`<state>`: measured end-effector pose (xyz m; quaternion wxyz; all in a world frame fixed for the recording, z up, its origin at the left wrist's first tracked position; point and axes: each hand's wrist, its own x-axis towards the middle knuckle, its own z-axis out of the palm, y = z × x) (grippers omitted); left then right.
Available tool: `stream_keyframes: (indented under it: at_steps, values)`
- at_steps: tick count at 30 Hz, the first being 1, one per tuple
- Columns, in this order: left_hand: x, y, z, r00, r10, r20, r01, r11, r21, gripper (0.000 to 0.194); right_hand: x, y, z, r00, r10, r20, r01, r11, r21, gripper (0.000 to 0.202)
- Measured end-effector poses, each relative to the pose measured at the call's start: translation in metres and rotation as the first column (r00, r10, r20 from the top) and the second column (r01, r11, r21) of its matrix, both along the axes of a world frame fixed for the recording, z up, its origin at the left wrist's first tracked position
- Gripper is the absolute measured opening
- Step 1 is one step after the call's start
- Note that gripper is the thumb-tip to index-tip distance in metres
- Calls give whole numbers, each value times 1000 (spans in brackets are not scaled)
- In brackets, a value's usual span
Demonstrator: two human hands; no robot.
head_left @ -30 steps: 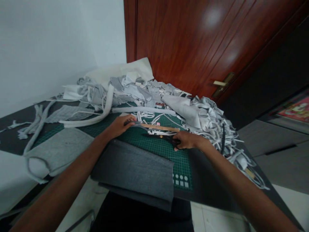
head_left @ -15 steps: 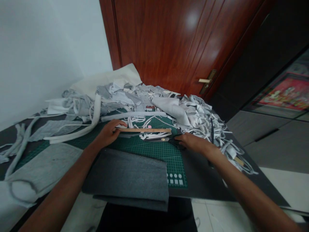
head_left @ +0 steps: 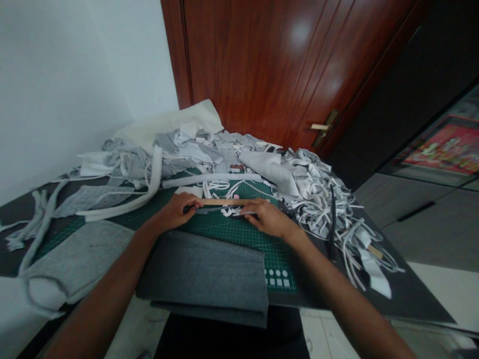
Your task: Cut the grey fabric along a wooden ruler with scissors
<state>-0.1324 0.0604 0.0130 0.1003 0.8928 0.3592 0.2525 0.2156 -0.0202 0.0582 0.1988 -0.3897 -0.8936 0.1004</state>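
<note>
"What's on the table?"
"A green mat, dark cloth over its near side, and a wooden stick lying crosswise above the mat, beyond the cloth."
"And the hands?"
"The left hand pinches the stick's left end. The right hand curls onto it — I can't tell if it grips."
"Which step?"
"Positioning the stick, I'd judge; next calls for keeping it level, clear of the white scraps."
"Anything hidden?"
"The stick's right end, and most of a dark piece under the right hand — too covered to name."
</note>
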Motion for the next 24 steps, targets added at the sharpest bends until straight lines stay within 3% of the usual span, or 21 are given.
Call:
stream_keyframes:
  at_steps: [3,7,12,14,17,21,23,24]
  values:
    - [-1,-3,-4,999,12,-31,-13,1000,-5,23,-43,14,-14,1000,-12,1,12,999,41,33]
    - [0,-7,-2,1000,-1,-23,0,1000,-24,25,-86,29,-17,983,-115,146,105,992,75,24]
    - [3,-11,8,999,-1,44,2,1000,-15,30,-95,45,-12,983,-126,133,117,990,76,12]
    - [4,-13,13,996,-8,92,8,1000,4,32,-79,52,-3,986,-156,49,152,984,90,12]
    - [5,-17,20,989,-23,143,21,1000,19,31,-32,65,23,922,-269,-280,316,939,139,13]
    - [6,-21,23,987,-91,135,96,995,-27,31,61,81,74,660,-366,-656,629,747,216,23]
    - [7,-21,23,986,-114,120,121,991,-55,32,108,83,94,602,-354,-716,694,674,251,22]
    - [7,-20,23,986,-119,114,127,990,-68,33,128,81,100,601,-349,-719,693,676,252,22]
